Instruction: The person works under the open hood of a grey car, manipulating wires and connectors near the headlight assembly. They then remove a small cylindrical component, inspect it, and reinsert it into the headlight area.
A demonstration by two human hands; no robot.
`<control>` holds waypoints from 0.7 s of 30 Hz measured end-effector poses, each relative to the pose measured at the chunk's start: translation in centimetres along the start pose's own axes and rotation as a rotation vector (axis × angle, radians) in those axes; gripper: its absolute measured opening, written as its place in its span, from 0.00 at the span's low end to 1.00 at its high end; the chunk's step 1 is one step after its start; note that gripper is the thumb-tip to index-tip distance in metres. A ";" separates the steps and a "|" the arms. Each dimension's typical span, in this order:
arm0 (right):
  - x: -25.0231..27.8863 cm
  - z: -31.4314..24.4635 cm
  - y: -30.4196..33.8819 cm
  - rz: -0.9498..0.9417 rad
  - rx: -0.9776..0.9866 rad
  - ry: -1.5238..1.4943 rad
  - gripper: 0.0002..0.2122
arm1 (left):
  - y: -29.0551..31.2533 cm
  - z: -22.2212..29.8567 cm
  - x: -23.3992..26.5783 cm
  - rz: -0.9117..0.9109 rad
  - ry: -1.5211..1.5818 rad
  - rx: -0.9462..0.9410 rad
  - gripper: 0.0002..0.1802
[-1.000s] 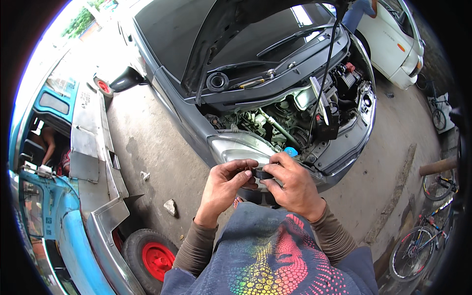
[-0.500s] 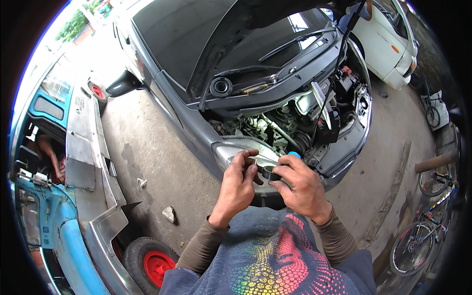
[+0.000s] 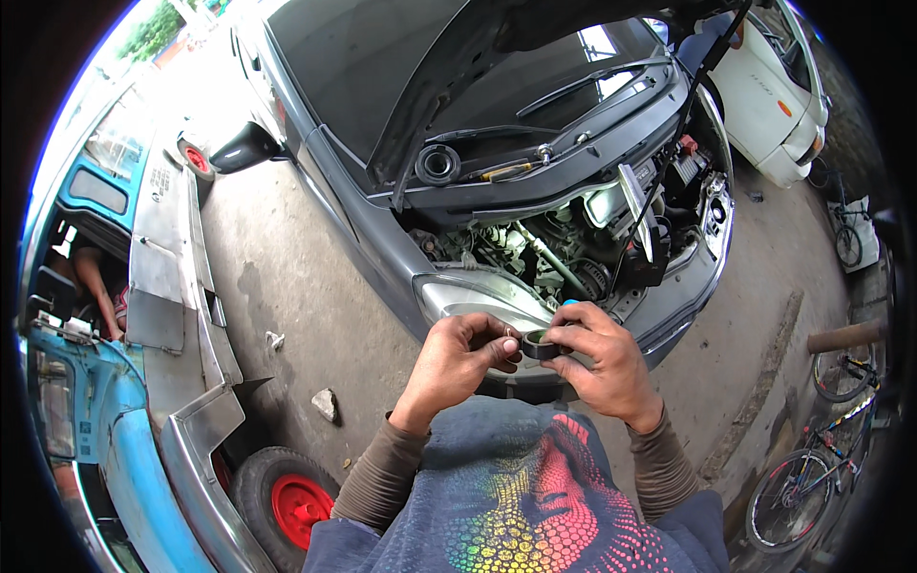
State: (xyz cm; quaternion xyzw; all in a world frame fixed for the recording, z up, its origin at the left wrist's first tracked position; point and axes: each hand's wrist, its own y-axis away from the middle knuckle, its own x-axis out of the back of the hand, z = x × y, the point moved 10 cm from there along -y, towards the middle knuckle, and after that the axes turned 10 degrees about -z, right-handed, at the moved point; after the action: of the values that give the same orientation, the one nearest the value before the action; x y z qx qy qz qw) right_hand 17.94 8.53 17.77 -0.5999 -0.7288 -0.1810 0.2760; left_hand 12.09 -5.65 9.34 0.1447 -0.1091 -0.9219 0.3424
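Black tape roll [image 3: 541, 352] is seen, in the head view, gripped between the thumb and fingers of the right hand [image 3: 611, 368], near a grey car's headlight [image 3: 478, 294]. On the left hand [image 3: 449, 361], thumb and fingertips are held close together just beside the roll (whether a strip is pinched there cannot be told). Beyond both hands, an engine bay [image 3: 564, 250] is exposed beneath a raised hood [image 3: 458, 57].
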 end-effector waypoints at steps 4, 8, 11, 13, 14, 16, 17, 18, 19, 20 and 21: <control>-0.3 0.7 -0.2 -0.085 0.006 -0.050 0.13 | 0.0 0.1 -0.3 -0.028 0.044 0.002 0.07; -0.4 1.0 -0.3 -0.118 0.020 -0.095 0.14 | -0.1 -0.4 -0.6 -0.081 0.149 0.028 0.09; -0.6 1.4 -0.4 -0.122 0.009 -0.125 0.13 | -0.2 -0.4 -0.7 -0.092 0.119 0.011 0.09; -0.8 1.7 -0.6 -0.100 -0.006 -0.128 0.13 | -0.2 -0.3 -0.1 0.002 0.217 -0.060 0.12; -0.9 1.6 -0.7 -0.090 0.007 -0.082 0.13 | -0.2 -0.4 0.0 0.034 0.264 -0.103 0.13; -1.5 1.6 -1.0 -0.071 0.002 -0.015 0.13 | -0.2 -1.3 0.3 0.080 0.154 -0.048 0.16; -1.9 1.8 -1.3 -0.061 -0.015 -0.001 0.13 | -0.1 -1.6 0.8 0.133 0.124 -0.046 0.15; -2.5 1.9 -1.5 -0.079 -0.014 -0.016 0.13 | 0.0 -2.2 1.4 0.192 0.165 -0.044 0.14; -3.0 2.1 -1.9 -0.088 -0.014 -0.031 0.12 | 0.0 -2.6 1.7 0.216 0.179 -0.037 0.13; -3.6 2.3 -2.2 -0.103 -0.009 -0.036 0.13 | 0.1 -3.1 2.1 0.239 0.193 -0.031 0.13; -4.2 2.9 -2.7 -0.121 -0.019 -0.050 0.14 | 0.3 -3.7 2.7 0.277 0.207 0.004 0.13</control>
State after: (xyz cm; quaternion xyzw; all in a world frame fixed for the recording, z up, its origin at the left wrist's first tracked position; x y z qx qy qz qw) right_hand 15.30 6.39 13.12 -0.5618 -0.7685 -0.1892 0.2408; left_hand 11.61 -8.02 5.42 0.2228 -0.0940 -0.8458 0.4755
